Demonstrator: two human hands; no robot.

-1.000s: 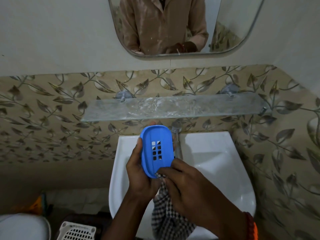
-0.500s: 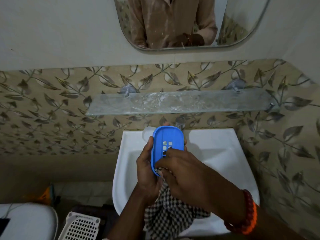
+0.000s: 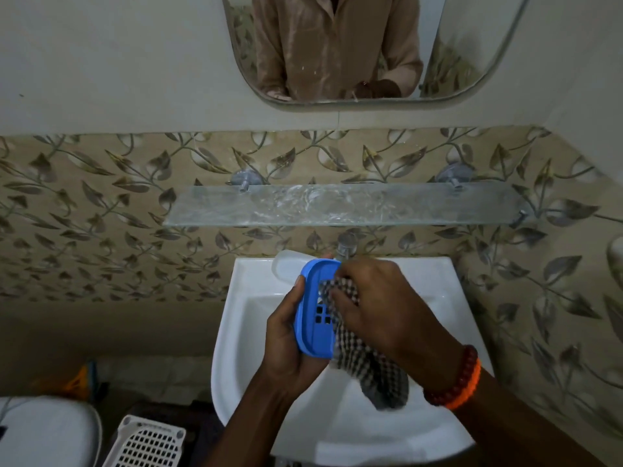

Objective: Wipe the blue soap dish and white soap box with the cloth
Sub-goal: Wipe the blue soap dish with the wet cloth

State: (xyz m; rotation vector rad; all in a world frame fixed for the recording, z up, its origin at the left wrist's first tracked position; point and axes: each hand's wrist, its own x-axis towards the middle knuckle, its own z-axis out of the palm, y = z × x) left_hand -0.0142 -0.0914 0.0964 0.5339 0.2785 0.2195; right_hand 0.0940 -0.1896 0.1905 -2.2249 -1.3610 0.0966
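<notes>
My left hand [image 3: 290, 345] holds the blue soap dish [image 3: 315, 310] upright on its edge over the white sink [image 3: 448, 338], its slotted inside facing right. My right hand [image 3: 374, 305] presses a black-and-white checked cloth [image 3: 377, 375] into the upper part of the dish; the rest of the cloth hangs down into the basin. The white soap box [image 3: 286, 267] lies on the sink's back left rim, partly hidden behind the dish.
A tap [image 3: 344, 247] stands at the sink's back edge, just behind my hands. A glass shelf [image 3: 344, 205] is fixed to the leaf-patterned tiles above, under a mirror [image 3: 337, 45]. A white perforated basket [image 3: 145, 443] and a white toilet lid [image 3: 43, 433] sit lower left.
The right hand has slid the cloth up from the dish's lower edge into its upper part. The dish has tilted further onto its edge, uncovering the white soap box behind it.
</notes>
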